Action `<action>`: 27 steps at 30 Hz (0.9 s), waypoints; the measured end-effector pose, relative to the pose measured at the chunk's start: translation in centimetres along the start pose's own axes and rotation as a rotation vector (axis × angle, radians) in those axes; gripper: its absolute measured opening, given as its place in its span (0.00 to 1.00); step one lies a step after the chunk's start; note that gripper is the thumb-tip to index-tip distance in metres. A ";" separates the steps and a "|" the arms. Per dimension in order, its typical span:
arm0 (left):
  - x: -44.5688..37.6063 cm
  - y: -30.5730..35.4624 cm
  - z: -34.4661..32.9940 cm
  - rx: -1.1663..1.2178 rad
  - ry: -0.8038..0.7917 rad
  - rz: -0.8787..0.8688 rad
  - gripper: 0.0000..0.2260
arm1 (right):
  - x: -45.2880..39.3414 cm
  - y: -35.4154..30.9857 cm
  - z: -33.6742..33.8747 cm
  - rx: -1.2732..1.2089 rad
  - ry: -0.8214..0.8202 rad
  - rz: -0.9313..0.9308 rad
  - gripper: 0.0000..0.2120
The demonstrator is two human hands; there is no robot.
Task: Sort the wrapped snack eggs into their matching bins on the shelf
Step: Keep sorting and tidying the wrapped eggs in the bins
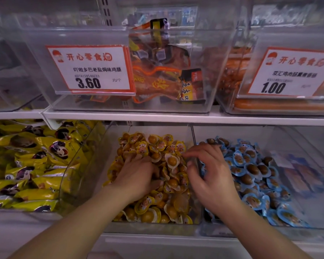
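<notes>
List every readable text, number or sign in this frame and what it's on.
"开心零食" heading, "3.60", "元/个": left price card on the upper clear bin.
Product name line on that card: only partly legible; barcode digits too small.
"开心零食" heading, "1.00": right price card.
Its product line and barcode: blurred.
Print on the orange packets, yellow egg wrappers and blue egg wrappers: unreadable.

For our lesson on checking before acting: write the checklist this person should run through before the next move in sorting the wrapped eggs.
1. Left hand on the yellow-wrapped eggs: ok, fingers buried in the pile.
2. Left hand holding an egg: cannot tell, fingertips are hidden.
3. Right hand over the divider between bins: ok.
4. Right hand holding an egg: cannot tell, fingers are curled and blurred.
5. Blue-wrapped eggs in the right bin: ok.
6. Strays of the wrong colour on top of either pile: ok, none visible.
</notes>
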State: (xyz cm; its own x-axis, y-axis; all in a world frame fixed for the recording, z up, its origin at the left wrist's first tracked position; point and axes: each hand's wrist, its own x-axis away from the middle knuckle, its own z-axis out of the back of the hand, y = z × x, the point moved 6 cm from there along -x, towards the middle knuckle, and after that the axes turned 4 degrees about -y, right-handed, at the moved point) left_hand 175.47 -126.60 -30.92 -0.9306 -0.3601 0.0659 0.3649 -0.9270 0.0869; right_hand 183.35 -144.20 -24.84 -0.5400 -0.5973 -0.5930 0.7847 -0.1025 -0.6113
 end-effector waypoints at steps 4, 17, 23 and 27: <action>1.3 0.0 1.7 0.522 0.082 0.103 0.09 | 0.1 -0.1 0.4 -0.004 -0.030 -0.033 0.10; -4.3 3.8 4.4 0.223 0.237 -0.156 0.17 | -0.8 5.2 6.0 0.237 0.013 -0.360 0.22; -10.2 3.7 -1.8 -0.061 -0.108 -0.193 0.32 | 0.2 5.2 3.5 0.280 -0.118 -0.341 0.17; -9.2 2.2 -1.0 -0.018 -0.218 -0.225 0.25 | 0.1 3.7 1.4 0.203 -0.222 -0.238 0.14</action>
State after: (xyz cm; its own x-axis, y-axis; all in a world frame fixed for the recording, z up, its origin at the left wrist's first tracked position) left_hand 184.85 -125.41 -32.35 -0.9588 -0.1170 0.2588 0.1486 -0.9832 0.1062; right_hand 186.63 -145.74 -26.42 -0.6524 -0.6937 -0.3053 0.7019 -0.4011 -0.5886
